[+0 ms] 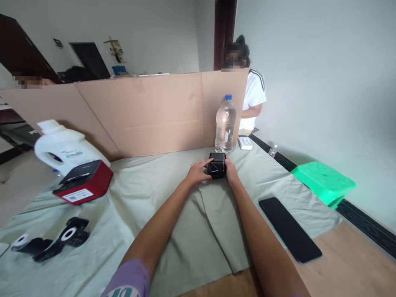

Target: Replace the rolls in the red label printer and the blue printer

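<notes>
Both arms reach forward over the pale green cloth (157,181). My left hand (197,172) grips the left side of a small glossy black box (217,166), its fingers at the top and lower edge. On the opposite side, my right hand (232,170) is closed around the box's right edge. The box has a seam across it and sits at the cloth's far part. Just behind it stands a clear water bottle (225,126) with a blue cap. A black smartphone (290,229) lies to the right of my right forearm.
A cardboard panel (148,115) stands across the back. At left are a white jug (66,148), a red-and-black box (88,181) and black rolls with white cores (68,237). A small white box (245,142), a green plastic stool (324,179) and a person (253,93) are at right.
</notes>
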Demonstrator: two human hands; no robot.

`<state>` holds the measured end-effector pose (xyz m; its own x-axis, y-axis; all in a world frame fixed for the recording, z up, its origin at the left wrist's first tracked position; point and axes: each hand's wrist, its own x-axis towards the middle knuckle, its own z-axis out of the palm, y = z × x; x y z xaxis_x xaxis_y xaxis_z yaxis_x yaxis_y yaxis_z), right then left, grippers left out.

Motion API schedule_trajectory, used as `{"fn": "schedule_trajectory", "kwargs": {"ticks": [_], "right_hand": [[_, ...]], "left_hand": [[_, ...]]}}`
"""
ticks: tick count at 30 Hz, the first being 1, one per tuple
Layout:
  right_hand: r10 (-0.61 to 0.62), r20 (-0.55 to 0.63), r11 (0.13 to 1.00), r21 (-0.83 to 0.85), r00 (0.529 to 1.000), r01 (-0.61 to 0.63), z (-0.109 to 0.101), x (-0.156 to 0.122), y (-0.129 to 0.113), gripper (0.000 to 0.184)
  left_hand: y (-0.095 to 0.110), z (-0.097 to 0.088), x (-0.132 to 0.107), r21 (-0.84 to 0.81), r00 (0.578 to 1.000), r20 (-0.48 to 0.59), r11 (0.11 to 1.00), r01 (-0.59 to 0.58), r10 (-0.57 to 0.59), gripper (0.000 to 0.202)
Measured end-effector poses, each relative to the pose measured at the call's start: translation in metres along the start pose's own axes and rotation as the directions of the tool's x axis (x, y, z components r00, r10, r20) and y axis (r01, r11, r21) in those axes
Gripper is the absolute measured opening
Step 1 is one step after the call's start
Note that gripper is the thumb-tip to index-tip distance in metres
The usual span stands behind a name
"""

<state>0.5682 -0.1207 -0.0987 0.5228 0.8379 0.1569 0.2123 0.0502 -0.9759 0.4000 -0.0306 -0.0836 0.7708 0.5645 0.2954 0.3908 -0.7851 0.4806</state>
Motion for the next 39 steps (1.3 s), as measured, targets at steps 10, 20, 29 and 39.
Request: {"fn": "schedule_trajectory", "kwargs": {"ticks": [10,20,29,39], "right_hand": [[-0.081,-0.174,0.996,-0.054,0.981,0.073,0.009,-0.007,0.004,0.058],[-0.062,-0.165,0.982,-0.187,0.984,0.03,0.008,-0.006,0.012,0.069],[-0.392,-0.24,0.884,-0.365,0.888,0.291,0.008,-0.021,-0.001,0.06],[-0.481,0.349,0.838,-0.087,0.804,0.539,0.223,-0.095,-0.092,0.036]], "left_hand": [[-0.004,0.016,0.003,0.059,0.993,-0.09,0.994,0.087,-0.082,0.083],[0.004,0.023,0.005,0.111,0.991,-0.019,0.985,0.134,-0.132,0.077],[-0.031,-0.11,-0.103,0.119,0.928,-0.319,0.963,0.241,-0.192,0.053],[-0.194,-0.278,-0.264,-0.419,0.212,-0.71,0.644,0.639,-0.672,0.059]]}}
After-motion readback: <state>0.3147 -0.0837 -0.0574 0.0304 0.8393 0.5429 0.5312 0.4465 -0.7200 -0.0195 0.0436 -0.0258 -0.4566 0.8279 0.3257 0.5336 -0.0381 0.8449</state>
